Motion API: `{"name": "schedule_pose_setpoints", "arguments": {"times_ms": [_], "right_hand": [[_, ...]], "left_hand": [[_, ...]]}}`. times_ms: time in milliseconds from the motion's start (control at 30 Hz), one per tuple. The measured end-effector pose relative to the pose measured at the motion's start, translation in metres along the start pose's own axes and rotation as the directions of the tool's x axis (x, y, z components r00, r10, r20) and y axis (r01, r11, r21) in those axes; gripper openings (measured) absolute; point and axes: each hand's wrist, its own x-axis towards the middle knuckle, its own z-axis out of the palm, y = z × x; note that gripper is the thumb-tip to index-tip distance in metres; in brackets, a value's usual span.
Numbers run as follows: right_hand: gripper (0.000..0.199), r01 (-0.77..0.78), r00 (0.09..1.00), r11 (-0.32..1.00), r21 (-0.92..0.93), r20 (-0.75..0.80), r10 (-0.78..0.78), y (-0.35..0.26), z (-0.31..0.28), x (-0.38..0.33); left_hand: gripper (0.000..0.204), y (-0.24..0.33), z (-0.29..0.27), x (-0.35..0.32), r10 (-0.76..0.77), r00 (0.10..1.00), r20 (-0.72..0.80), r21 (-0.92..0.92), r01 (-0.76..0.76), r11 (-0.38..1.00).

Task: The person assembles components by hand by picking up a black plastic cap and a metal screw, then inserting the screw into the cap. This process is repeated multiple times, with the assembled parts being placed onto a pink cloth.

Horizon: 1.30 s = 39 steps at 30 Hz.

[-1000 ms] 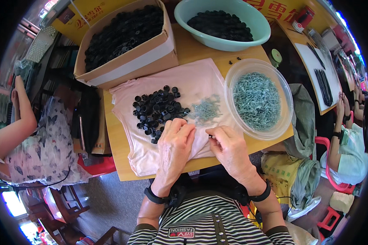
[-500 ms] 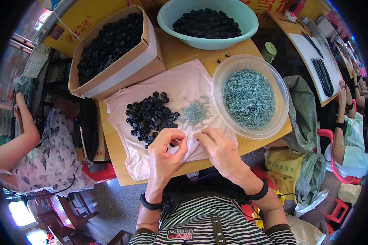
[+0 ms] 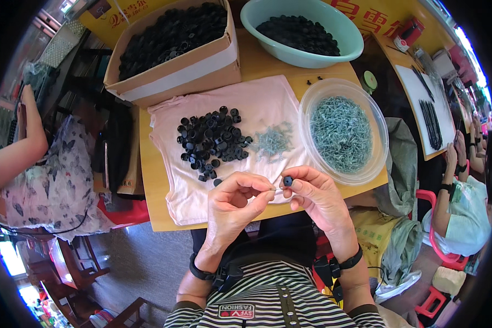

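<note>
Black cap (image 3: pixel 288 180) sits at the R hand (image 3: pixel 328 205) fingertips, up off the cloth, just R of the L hand (image 3: pixel 235 205). R hand grips it b/w thumb & index; its other fingers curl loosely below. L hand pinches what looks like a thin screw (image 3: pixel 277 189) b/w thumb & index, the slim pale shaft poking out toward the R.

Key relation, IMO: shaft vs cap. Long axis of the screw runs approx. L–R, across the small gap b/w the two sets of fingertips. Cap is at the R end of that line & a touch higher/farther from the body, so lining up prob. needs only a small shift, not a reach. Can't tell if the tip touches the cap, or which end of the screw points R; too small. Cap's dark round face looks turned roughly toward the cam, so its axis may not match the shaft's; hard to be sure.

Both hands are over the near edge of the pink cloth (image 3: pixel 188 191), close together. Beyond them: cap pile (image 3: pixel 210 136), nearer the L hand, w/ the small screw pile (image 3: pixel 273 140) just R of it, ahead of the fingertips. Clear tub (image 3: pixel 381 139), full of screws, is farther R, on the R hand's side. Cardboard box (image 3: pixel 202 85) & green basin (image 3: pixel 306 62), both w/ black pcs inside, are at the far side.
</note>
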Motion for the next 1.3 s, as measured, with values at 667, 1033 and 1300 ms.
{"name": "schedule_pose_setpoints", "arguments": {"times_ms": [667, 1033, 1300], "right_hand": [[0.022, 0.039, 0.997, 0.949, -0.314, -0.054, -0.058, 0.013, 0.013, -0.017], [0.02, 0.025, 0.995, 0.957, -0.288, -0.09, -0.053, 0.019, 0.004, -0.013], [0.019, 0.074, 0.99, 0.936, -0.345, -0.09, -0.111, 0.017, 0.008, -0.002]], "left_hand": [[0.023, 0.023, 0.014, -0.023, 0.331, 0.919, 0.213, 0.787, -0.362, 0.499], [0.026, 0.009, 0.002, -0.024, 0.201, 0.977, 0.072, 0.705, -0.192, 0.683], [0.029, -0.006, -0.029, -0.001, 0.305, 0.952, -0.029, 0.983, -0.027, 0.179]]}}
